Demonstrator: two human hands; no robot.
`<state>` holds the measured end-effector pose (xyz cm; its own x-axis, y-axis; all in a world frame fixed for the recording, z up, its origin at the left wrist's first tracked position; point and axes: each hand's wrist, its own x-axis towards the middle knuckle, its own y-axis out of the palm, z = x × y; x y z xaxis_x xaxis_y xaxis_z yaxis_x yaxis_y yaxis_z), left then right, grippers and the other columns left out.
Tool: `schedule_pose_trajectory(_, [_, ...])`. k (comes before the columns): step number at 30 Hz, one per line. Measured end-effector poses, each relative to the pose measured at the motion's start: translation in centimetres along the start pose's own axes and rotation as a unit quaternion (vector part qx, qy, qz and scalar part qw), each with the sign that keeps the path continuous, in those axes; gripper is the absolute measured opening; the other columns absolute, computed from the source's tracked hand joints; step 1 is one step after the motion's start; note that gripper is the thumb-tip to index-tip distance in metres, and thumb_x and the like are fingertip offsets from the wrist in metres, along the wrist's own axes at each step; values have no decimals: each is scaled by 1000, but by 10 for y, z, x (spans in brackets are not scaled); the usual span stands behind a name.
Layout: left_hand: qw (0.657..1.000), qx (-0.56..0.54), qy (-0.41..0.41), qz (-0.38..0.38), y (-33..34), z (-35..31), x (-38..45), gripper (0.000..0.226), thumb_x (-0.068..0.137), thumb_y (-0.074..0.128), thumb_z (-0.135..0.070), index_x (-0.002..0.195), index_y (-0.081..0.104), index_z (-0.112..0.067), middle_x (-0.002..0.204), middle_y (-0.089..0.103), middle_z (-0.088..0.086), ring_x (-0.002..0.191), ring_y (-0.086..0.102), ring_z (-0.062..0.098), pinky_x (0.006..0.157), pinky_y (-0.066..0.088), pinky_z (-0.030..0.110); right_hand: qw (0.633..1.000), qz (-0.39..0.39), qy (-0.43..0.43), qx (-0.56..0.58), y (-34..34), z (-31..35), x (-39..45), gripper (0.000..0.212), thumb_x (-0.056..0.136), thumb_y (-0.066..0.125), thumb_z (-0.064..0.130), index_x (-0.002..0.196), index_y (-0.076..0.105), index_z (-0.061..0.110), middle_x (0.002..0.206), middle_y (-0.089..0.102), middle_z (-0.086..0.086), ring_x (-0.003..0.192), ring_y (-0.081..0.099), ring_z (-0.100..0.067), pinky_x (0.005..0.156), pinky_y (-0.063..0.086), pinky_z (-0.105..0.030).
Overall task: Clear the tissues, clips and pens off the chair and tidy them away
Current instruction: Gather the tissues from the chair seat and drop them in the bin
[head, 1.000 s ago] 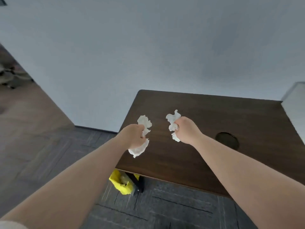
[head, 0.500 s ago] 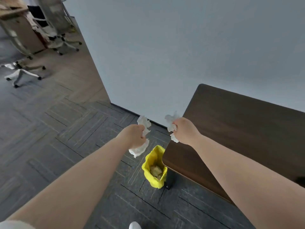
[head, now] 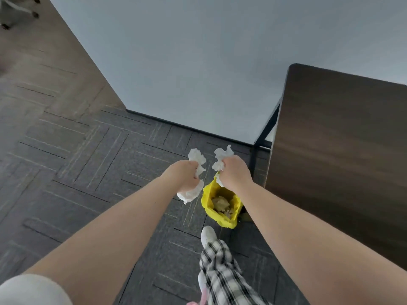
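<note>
Step in hand: disposal of the tissues. The left hand (head: 184,176) is clenched around one crumpled white paper tissue (head: 193,172); the right hand (head: 234,172) is clenched around a second crumpled white tissue (head: 221,160). Both are held near the small bin lined with a yellow plastic bag (head: 221,205), which stands on the grey carpet floor (head: 88,150) beside the dark wooden bench (head: 341,161). The right hand appears roughly over the bin's opening; the left is just beside it. Next move: centre each hand over the opening, then release. The chair, clips and pens are not in view.
</note>
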<state>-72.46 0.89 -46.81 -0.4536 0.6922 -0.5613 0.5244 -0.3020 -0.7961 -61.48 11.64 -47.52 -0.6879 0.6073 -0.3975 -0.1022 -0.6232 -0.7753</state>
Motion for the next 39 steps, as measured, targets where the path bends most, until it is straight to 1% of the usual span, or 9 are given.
schedule_pose_trajectory(5, [998, 3, 13, 57, 29, 20, 58, 31, 89, 42, -16, 63, 26, -19, 70, 38, -2, 77, 43, 24, 66, 35, 32, 995, 30, 93, 21, 52, -20, 44, 14, 90, 50, 2, 92, 64, 1, 87, 53, -9, 85, 59, -28, 63, 37, -29])
schedule_pose_trajectory(11, [993, -6, 49, 110, 85, 43, 131, 16, 91, 45, -23, 80, 38, -13, 88, 48, 3, 82, 45, 24, 68, 36, 32, 978, 31, 197, 58, 108, -53, 67, 15, 89, 52, 3, 99, 64, -2, 110, 64, -18, 89, 59, -32, 64, 34, -29])
schedule_pose_trajectory(13, [987, 12, 78, 137, 109, 46, 152, 15, 92, 45, -26, 85, 40, -13, 91, 51, 6, 82, 45, 23, 69, 37, 32, 971, 26, 229, 68, 126, -65, 73, 16, 90, 51, 2, 99, 63, -1, 101, 64, -14, 86, 54, -30, 65, 33, -30])
schedule_pose_trajectory(16, [981, 29, 122, 149, 143, 47, 185, 13, 92, 45, -24, 88, 44, -12, 92, 55, 8, 80, 45, 24, 67, 36, 32, 960, 13, 264, 92, 157, -86, 87, 11, 90, 52, 1, 93, 63, 3, 80, 58, 0, 101, 57, -33, 67, 34, -28])
schedule_pose_trajectory(19, [973, 41, 152, 168, 174, 47, 209, 15, 93, 45, -22, 83, 38, -12, 75, 43, 0, 78, 44, 24, 65, 34, 33, 945, 5, 307, 113, 194, -104, 102, 17, 88, 52, 3, 97, 66, 0, 106, 64, -16, 98, 59, -35, 67, 36, -29])
schedule_pose_trajectory(22, [965, 52, 180, 181, 206, 46, 231, 17, 93, 46, -23, 83, 37, -12, 68, 34, -4, 77, 43, 24, 65, 34, 33, 937, 9, 328, 120, 226, -127, 115, 15, 87, 52, 6, 95, 65, 2, 105, 62, -18, 89, 58, -34, 64, 39, -32])
schedule_pose_trajectory(28, [960, 55, 196, 191, 251, 39, 267, 18, 95, 45, -26, 99, 50, -10, 92, 51, 5, 80, 48, 24, 64, 37, 34, 928, 6, 357, 102, 255, -165, 131, 11, 88, 51, 7, 78, 52, 12, 100, 61, -16, 75, 46, -27, 61, 33, -31])
schedule_pose_trajectory(35, [971, 0, 168, 172, 267, 25, 291, 26, 94, 49, -35, 99, 51, -10, 101, 58, 11, 80, 48, 24, 64, 37, 32, 917, -13, 370, 147, 265, -192, 149, 18, 89, 55, 14, 106, 62, 10, 111, 60, -10, 95, 57, -31, 74, 46, -34])
schedule_pose_trajectory(39, [962, -2, 178, 205, 274, 22, 295, 41, 93, 53, -32, 129, 45, -13, 123, 52, 13, 108, 53, 30, 75, 43, 35, 910, 8, 378, 169, 272, -200, 149, 38, 86, 61, 19, 124, 54, 14, 124, 57, -10, 108, 56, -30, 81, 46, -34])
